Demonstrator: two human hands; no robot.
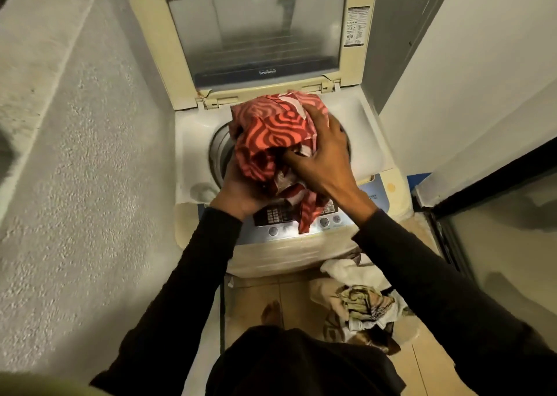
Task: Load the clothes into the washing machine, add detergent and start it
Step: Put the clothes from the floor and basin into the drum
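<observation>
Left hand (241, 192) cups red cloth (271, 133) | right hand (324, 154) grips top

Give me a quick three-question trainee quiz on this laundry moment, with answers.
1. True or false: the washer lid is shut.
2. Which hands hold the red cloth? A) left hand only B) right hand only C) both
3. Fill in: more clothes lie on the ____, right of the person's foot.

Key: 1 false; 2 C; 3 floor.
</observation>
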